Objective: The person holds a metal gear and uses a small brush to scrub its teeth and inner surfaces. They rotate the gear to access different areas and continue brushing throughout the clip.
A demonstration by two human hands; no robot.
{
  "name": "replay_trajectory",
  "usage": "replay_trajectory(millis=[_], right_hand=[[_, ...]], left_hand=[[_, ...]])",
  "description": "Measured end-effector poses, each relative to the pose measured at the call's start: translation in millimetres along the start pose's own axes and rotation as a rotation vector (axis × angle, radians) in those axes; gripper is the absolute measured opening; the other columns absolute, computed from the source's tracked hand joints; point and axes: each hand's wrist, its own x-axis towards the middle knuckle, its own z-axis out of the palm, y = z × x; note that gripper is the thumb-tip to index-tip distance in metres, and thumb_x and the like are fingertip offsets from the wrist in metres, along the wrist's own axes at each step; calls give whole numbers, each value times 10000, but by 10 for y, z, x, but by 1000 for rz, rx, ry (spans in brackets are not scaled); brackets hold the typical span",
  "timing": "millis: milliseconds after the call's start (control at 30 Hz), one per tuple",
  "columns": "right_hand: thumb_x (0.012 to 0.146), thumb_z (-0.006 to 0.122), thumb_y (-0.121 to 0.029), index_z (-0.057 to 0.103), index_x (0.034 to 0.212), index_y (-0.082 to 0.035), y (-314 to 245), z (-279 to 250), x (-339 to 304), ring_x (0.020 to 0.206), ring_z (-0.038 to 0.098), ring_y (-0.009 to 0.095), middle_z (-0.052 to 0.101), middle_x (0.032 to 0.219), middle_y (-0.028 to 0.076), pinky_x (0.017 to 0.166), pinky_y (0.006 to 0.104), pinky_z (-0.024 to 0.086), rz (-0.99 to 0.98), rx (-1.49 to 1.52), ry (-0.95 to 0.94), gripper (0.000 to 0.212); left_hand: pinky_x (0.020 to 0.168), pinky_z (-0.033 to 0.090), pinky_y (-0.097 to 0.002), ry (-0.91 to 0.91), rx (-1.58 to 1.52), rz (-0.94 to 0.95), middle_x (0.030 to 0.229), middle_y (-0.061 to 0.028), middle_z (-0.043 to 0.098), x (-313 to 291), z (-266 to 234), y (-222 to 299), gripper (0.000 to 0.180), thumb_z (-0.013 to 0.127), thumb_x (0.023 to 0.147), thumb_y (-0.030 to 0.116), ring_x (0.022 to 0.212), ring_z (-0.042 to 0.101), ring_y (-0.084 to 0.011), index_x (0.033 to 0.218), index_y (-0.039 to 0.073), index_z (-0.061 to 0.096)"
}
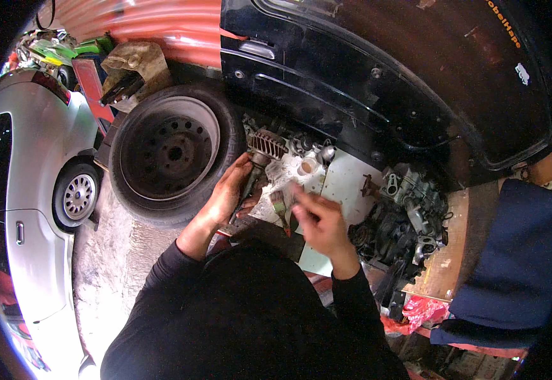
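So nearest the camera it's all black sleeves, with two bare hands out past the cuffs. The left hand has its fingers and thumb curved round a grimy metal shaft with a toothed gear at its far end, gear tilted up and away from the body. The right hand is over to the right of it, fingers partly bent and pretty smeared by motion, so I can't tell if it's pinching anything. Just left of those fingers there's a brush-like tool in greenish and red.

Right behind that sits a small whitish cup, with a cluster of greasy metal bits next to the gear. A pale board spreads out to the right, and beside it is a big dirty pile of engine parts, with dark blue cloth further right.

Left of the gear there's a tyre on a dark steel wheel. Beyond that, a big black panel, a silver car off left, and red corrugated sheeting at the back.
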Motion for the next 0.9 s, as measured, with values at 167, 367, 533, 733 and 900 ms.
replay_trajectory(millis=[167,367,533,733,900], right_hand=[[964,604,-40,622,1377,-20,-49,64,61,904,733,288,738,1064,222,809,368,557,-67,4,13,415],[949,625,-58,691,1297,-32,-38,-111,70,806,703,220,743,938,132,770,335,557,-32,134,214,355],[933,660,-70,693,1303,-61,-77,13,-2,732,678,248,716,883,164,676,348,532,-46,-39,-178,372],[961,657,-94,659,1355,-76,-160,-96,167,690,655,262,715,918,195,664,357,523,-11,-22,-56,394],[964,669,-113,659,1378,-153,-213,-140,119,598,558,212,670,827,130,610,326,493,-75,-51,20,416]], left_hand=[[331,275,-198,-22,4,-26,850,-57,534,-22,-24,78,267,356,1080,244,472,387,-75,1303,126,442],[350,271,-182,-34,-71,-12,857,-53,532,-65,-41,122,303,368,1083,256,488,394,-69,1352,131,429],[359,277,-197,119,-16,-70,850,-65,550,-126,46,97,382,382,1080,233,487,403,-90,1441,111,412],[364,278,-201,202,12,-57,830,-41,527,-125,53,57,353,405,1081,251,485,393,-80,1398,97,424],[368,267,-204,105,61,-10,799,-23,522,-156,-36,57,290,440,1079,263,485,397,-66,1317,98,443]])
